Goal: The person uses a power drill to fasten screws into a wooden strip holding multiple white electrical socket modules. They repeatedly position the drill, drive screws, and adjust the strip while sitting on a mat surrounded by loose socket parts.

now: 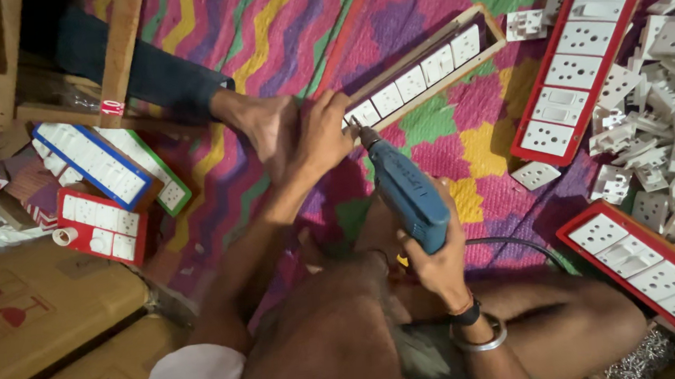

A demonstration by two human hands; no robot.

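red switch panels [582, 61] | loose white sockets [666, 135] | cardboard boxes [45, 313] | patterned mat [263, 28]

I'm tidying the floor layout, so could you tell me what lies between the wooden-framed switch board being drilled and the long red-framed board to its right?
Head view: only bare patterned mat between wooden-framed board and red-framed board.

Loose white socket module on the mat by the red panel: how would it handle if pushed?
The socket module lies flat and squarish, so it would likely slide, not roll. It looks like small moulded plastic, probably light and stiff. The woven mat may add drag.
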